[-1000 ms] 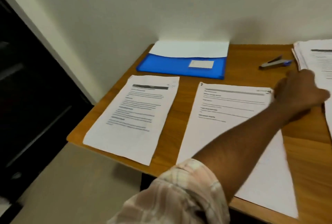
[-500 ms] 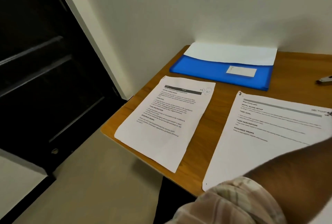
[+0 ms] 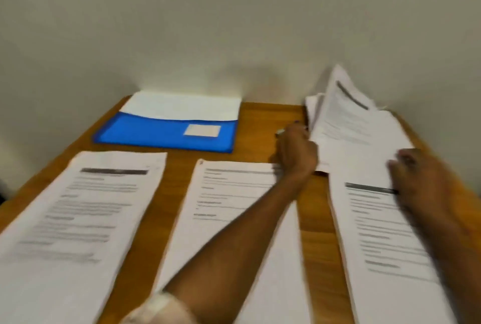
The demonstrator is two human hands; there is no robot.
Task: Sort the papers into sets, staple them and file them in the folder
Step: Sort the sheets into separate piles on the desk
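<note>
The frame is blurred. Three printed paper piles lie side by side on the wooden table [image 3: 315, 232]: a left pile [image 3: 86, 219], a middle pile [image 3: 229, 193] and a right pile [image 3: 377, 235]. Against the back wall lies a blue folder [image 3: 156, 133] with white paper sticking out of it. My left hand [image 3: 298, 149] reaches across the middle pile to the back-right stack and pinches the left edge of a sheet [image 3: 346, 115], which tilts up off that stack. My right hand [image 3: 416, 175] rests on the top of the right pile. Only a silver tip of the stapler [image 3: 279, 132] shows behind my left hand.
A plain wall runs close behind the table. The table's left edge slants off to the lower left, with dark floor beyond it. Bare wood strips separate the piles.
The camera has swung back to the right. My left hand has reached the back-right stack and a sheet there has risen. My right hand and the right pile have come into view.
</note>
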